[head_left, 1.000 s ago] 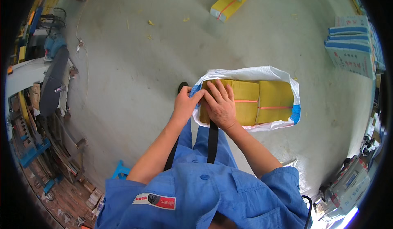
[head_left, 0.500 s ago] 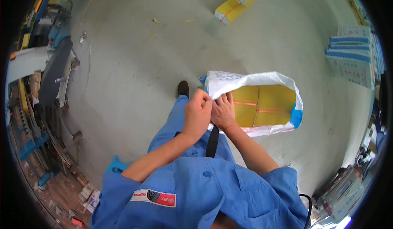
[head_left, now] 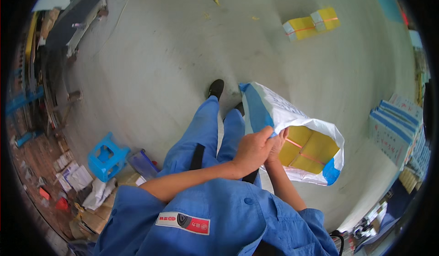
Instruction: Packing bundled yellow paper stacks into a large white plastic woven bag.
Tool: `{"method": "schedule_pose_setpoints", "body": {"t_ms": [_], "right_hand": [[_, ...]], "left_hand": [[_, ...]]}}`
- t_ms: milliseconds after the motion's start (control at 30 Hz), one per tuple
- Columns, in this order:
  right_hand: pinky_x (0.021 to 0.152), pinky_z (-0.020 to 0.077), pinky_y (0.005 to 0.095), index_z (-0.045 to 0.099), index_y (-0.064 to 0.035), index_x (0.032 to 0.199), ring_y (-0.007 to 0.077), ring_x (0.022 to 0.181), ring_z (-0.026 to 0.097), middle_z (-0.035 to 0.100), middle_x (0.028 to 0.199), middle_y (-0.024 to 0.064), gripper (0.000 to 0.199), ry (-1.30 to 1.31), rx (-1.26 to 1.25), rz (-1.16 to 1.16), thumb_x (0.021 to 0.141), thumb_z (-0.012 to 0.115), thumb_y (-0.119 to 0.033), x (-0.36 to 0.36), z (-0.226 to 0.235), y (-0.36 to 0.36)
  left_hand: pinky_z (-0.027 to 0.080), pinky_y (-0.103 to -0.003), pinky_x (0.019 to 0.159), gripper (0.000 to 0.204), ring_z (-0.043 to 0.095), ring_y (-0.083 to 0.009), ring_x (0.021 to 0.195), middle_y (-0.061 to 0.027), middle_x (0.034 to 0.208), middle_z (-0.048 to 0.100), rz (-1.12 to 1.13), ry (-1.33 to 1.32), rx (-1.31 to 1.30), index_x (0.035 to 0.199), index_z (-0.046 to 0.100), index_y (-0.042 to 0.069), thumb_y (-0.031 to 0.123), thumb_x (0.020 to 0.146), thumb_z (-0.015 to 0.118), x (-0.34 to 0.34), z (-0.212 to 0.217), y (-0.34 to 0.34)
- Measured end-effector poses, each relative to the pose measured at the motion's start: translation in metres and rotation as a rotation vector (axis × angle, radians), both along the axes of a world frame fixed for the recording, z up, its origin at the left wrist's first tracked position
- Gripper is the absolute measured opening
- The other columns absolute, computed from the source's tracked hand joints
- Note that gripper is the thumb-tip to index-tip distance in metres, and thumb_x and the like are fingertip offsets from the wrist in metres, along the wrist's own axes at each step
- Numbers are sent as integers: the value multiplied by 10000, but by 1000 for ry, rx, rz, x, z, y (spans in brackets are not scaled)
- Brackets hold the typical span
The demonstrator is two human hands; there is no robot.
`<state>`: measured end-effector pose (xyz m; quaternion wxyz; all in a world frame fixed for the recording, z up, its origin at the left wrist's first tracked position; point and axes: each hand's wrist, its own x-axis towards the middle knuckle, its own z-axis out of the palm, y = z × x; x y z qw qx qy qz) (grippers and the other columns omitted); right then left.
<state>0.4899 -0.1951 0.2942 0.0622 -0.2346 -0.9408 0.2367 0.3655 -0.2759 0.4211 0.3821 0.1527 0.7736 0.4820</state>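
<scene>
The left hand (head_left: 253,152) is closed on the rim of the white-blue bag (head_left: 277,106), forearm (head_left: 192,180) slanting from left. Beside it, the right hand (head_left: 275,151) is partly hidden; I cannot tell its grip. Rightward, the bag opens around yellow bundles (head_left: 317,158).

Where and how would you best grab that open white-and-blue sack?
Probably take the sack by its loose rim, from the wearer's side: the mouth faces that way, and the thin edge stands up around the yellow bundles. The left hand grips the rim's left end; the right hand is beside it.
</scene>
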Motion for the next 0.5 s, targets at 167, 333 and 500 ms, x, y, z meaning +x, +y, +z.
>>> {"method": "schedule_pose_setpoints", "body": {"t_ms": [167,333,500], "right_hand": [[1111,277,536,585,-20,1253,356,1292,465,574,1320,134,509,33,-47,-85,827,630,-295,1,2,3],[1081,291,525,608,-41,1222,329,1233,512,617,1249,107,474,26,-145,-107,821,632,-292,8,0,2],[1036,348,492,634,-46,1176,322,1160,557,646,1181,97,408,67,-150,-93,812,640,-232,4,3,5]], "left_hand": [[421,-438,527,250,563,-430,648,-224,694,552,-10,-41,100,807,485,24,189,930,628,-14,12,0],[424,-439,527,264,561,-432,649,-225,693,551,-44,-109,101,794,478,22,191,942,615,-13,20,-2],[454,-515,591,203,606,-439,690,-213,699,613,-94,-160,88,858,553,43,226,940,584,-2,22,3]]}}
